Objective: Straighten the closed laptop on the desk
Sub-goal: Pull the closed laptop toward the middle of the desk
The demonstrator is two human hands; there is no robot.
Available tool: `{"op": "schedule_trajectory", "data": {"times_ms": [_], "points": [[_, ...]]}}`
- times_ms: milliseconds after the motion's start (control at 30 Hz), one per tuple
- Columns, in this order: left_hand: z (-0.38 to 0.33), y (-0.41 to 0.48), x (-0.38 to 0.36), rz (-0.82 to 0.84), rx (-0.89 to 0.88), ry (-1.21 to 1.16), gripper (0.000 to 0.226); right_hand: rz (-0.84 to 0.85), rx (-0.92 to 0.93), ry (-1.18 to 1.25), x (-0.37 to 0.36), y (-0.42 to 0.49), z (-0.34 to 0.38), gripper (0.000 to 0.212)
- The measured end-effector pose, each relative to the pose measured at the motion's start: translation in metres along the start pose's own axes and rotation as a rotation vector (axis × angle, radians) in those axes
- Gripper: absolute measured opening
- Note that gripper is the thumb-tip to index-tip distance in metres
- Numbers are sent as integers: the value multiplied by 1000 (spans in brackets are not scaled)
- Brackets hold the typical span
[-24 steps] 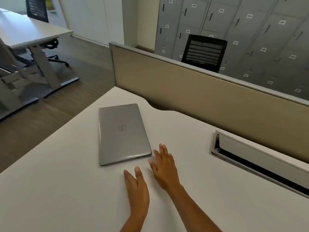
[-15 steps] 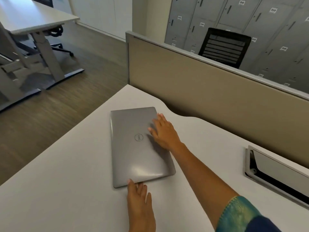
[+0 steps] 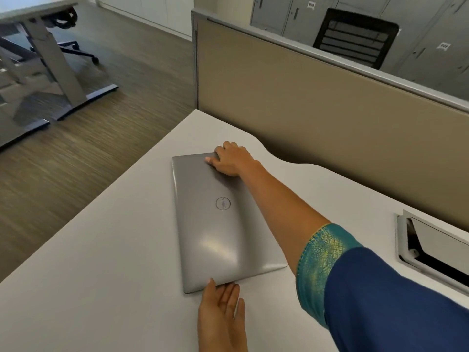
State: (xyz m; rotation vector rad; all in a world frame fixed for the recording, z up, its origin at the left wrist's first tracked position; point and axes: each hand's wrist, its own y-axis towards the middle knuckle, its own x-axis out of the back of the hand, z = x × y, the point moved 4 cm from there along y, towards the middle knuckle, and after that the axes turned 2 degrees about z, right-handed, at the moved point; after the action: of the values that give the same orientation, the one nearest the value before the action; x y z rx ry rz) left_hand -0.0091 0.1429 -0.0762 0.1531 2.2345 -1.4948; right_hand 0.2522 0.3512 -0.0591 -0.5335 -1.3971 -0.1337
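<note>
Here, line by line:
Laptop (image 3: pixel 220 219): closed, silver, lying flat on the white desk (image 3: pixel 101 288), its long sides running from near to far, a round logo in the middle of the lid; it sits toward the left part of the desk, near the desk's left edge.
Right hand (image 3: pixel 232 158): reaching across to the far right corner of the laptop, fingers curled over the far edge and thumb laid on the lid, so it grips that corner.
Left hand (image 3: pixel 222 318): flat on the desk at the near short edge of the laptop, palm turned partly up, fingers together, fingertips touching that edge; it clasps nothing.
Sleeve (image 3: pixel 380 295): blue with a teal and gold band, on the right arm.
Divider (image 3: pixel 330 105): tan panel along the far side of the desk.
Cable tray (image 3: pixel 436 250): open slot in the desk, at the right.
Chair (image 3: pixel 355 38): black, beyond the divider, before grey lockers (image 3: pixel 291 13).
</note>
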Motion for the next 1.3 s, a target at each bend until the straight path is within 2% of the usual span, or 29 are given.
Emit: {"op": "schedule_trajectory", "data": {"times_ms": [200, 333, 467, 567, 700, 1000, 1133, 1300], "points": [[-8, -9, 20, 39, -2, 212, 49, 77, -116, 20, 2, -34, -41, 70], [-14, -16, 30, 42, -6, 349, 43, 158, -233, 131, -8, -88, -100, 59], [-17, -31, 37, 61, -73, 500, 37, 233, -341, 271, -31, -171, -151, 48], [-15, -44, 38, 86, -115, 608, 28, 232, -424, 422, -56, -244, -174, 48], [-4, -54, 40, 75, -102, 744, 34, 196, -524, 586, -84, -340, -190, 40], [84, -81, 34, 155, -32, 1064, 42, 119, -798, 890, -139, -555, -225, 51], [138, -94, 18, 221, -28, 1196, 44, 59, -920, 981, -162, -647, -241, 49], [202, -109, 1, 297, -13, 1299, 62, -24, -1023, 1050, -183, -734, -256, 40]]}}
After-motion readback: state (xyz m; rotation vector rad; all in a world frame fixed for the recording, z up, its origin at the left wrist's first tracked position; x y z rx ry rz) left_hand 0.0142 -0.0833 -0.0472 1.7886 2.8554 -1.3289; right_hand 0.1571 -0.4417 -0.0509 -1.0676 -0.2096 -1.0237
